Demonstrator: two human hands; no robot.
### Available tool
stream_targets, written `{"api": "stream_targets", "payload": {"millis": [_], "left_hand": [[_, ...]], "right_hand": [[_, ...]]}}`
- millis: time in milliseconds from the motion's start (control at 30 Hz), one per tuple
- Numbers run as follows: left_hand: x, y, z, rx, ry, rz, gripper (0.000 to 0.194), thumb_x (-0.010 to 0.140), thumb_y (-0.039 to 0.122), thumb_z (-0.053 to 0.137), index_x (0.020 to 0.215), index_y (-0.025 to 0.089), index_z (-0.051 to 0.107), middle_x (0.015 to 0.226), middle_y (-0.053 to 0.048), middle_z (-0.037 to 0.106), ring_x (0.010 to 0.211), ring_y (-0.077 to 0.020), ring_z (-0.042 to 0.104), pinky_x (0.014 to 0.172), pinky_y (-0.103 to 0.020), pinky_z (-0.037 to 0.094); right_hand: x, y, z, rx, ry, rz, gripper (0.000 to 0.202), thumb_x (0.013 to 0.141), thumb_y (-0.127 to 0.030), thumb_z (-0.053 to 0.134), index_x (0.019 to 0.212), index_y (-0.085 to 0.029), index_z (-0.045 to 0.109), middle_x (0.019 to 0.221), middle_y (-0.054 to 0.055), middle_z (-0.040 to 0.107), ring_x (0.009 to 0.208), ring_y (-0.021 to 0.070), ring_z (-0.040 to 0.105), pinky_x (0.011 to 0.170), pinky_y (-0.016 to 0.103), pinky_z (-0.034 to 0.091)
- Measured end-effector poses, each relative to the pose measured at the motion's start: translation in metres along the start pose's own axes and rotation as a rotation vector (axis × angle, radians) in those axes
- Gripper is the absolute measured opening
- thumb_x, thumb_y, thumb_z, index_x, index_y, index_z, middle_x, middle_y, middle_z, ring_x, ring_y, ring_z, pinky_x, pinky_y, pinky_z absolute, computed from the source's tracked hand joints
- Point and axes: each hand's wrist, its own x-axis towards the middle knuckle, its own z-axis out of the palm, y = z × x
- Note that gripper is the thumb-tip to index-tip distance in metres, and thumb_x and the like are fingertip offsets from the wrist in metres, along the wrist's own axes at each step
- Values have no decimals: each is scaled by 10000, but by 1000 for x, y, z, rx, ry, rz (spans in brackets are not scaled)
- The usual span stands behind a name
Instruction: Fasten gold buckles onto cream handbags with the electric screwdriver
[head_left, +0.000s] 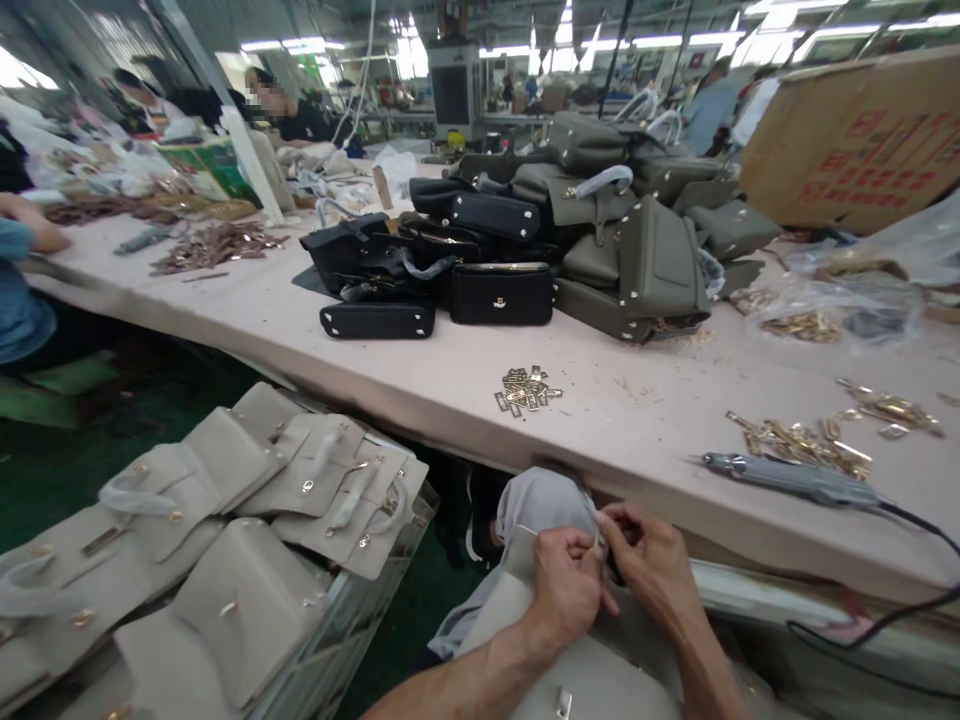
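A light grey-beige handbag (600,675) rests on my lap, with a metal clasp low on its front. My left hand (568,580) is closed at the bag's upper edge, fingers curled in a pinch. Right beside it, my right hand (645,550) is also pinched, its fingertips meeting the left ones. Whatever small part lies between the fingertips is hidden. On the table ahead, a small heap of metal plates (527,390) lies near the edge. A grey electric screwdriver (795,480) lies to the right, against a pile of gold-coloured metal parts (795,440).
Black handbags (501,295) and olive-grey handbags (660,260) are piled on the table (420,380). A crate (352,635) of beige bags (247,600) stands at left. The screwdriver's black cable (922,525) hangs over the right edge. A cardboard box (855,140) stands behind; other people sit at left.
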Motion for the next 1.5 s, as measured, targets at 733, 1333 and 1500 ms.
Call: {"api": "stream_targets", "payload": {"millis": [733, 1333, 1500], "left_hand": [[14, -10, -9, 44, 126, 50, 66, 784, 195, 703, 754, 137, 689, 776, -113, 773, 697, -240, 742, 611, -278, 563], [12, 2, -6, -4, -30, 21, 196, 891, 271, 655, 755, 130, 675, 491, -44, 655, 404, -173, 630, 482, -257, 466], [12, 8, -10, 10, -34, 26, 198, 893, 254, 653, 745, 130, 697, 493, -41, 668, 431, -162, 642, 529, -249, 505]], "right_hand": [[141, -101, 67, 28, 318, -270, 239, 827, -356, 661, 937, -184, 787, 865, 75, 763, 727, 210, 672, 762, 333, 522], [103, -46, -8, -358, 343, -453, 274, 904, -216, 544, 1067, -197, 764, 890, 64, 679, 807, 186, 609, 780, 324, 481], [66, -46, -18, 158, 238, -181, 401, 850, -345, 686, 1212, -178, 728, 845, 40, 689, 637, 148, 619, 630, 289, 527]]}}
